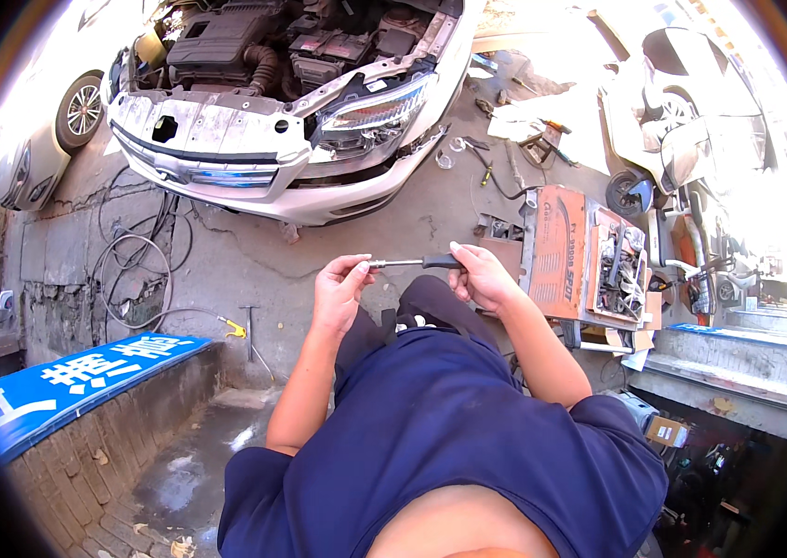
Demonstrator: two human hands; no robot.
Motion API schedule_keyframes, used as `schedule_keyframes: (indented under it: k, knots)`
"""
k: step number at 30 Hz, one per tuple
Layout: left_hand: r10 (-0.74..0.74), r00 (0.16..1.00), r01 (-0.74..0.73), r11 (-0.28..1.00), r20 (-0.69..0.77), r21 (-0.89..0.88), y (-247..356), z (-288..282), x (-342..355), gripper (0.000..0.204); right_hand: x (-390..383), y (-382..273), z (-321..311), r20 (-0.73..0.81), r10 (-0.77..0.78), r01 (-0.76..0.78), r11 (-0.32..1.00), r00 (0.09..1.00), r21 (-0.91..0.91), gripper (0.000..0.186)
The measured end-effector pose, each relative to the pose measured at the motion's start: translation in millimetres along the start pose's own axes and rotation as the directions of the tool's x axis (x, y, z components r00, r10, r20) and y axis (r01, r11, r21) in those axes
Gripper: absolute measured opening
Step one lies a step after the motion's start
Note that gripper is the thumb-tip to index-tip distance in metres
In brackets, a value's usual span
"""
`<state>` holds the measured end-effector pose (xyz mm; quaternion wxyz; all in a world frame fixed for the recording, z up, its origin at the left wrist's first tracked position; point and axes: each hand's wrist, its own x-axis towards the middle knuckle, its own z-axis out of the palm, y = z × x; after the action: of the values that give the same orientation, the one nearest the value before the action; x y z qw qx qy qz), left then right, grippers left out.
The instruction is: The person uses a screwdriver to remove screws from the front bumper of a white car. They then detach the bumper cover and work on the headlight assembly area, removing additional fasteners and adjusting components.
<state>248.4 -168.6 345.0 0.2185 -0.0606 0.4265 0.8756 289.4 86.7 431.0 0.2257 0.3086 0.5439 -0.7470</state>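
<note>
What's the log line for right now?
silver-shafted black-handled tool: held crosswise; left hand: shaft end; right hand: handle; white car: engine exposed

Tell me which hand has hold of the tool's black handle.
The right hand: its fingers grip the end of the black handle. The left hand instead pinches the opposite end, at the metal shaft.

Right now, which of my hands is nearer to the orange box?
Right. Your right hand is on the black tool handle, just left of the orange box; your left hand is farther left, at the tool's metal end.
</note>
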Motion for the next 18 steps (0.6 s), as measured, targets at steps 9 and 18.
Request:
schedule_keyframes:
  k: [9, 18]
  knots:
    - [-0.193, 0.974, 0.148, 0.938, -0.118, -0.314, 15, 3, 74, 0.011, 54, -32, 2, 0.049, -0.06, 0.058, 0.998, 0.997, 0.034, 0.02]
    - [0.11, 0.85, -0.14, 0.99, -0.515, -0.02, -11, 65, 270, 0.012, 193, -136, -34, 0.062, -0.247, 0.253, 0.909, 0.967, -0.332, 0.026]
